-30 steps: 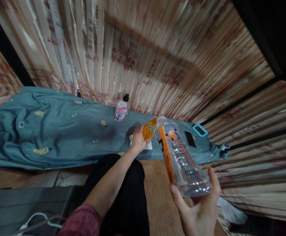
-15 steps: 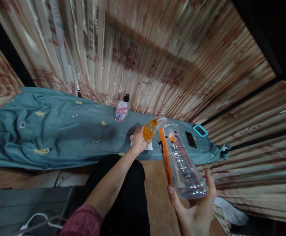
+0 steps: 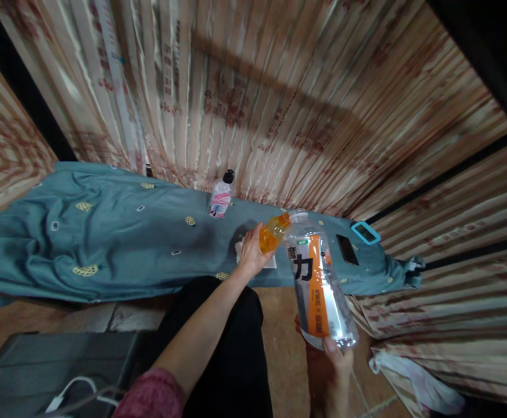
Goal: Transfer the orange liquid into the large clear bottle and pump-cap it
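Note:
My left hand is wrapped round a small clear bottle of orange liquid, tilted up to the right with an orange neck. In my right hand is a large clear plastic bottle with an orange and grey label, gripped near its base. The large bottle leans away from me, its mouth beside the small bottle's neck; whether they touch I cannot tell. Its body looks transparent, with no coloured liquid visible. Under my left hand lies a white paper or tissue, partly hidden.
A pump bottle with a pink label stands on the teal cloth covering the narrow table. To the right lie a dark phone and a blue-framed digital clock. Curtains hang behind. A grey box with a white cable is lower left.
The large bottle has turned about its length, so its label front now faces me. My right fingers have closed round its base. The whole view has shifted slightly.

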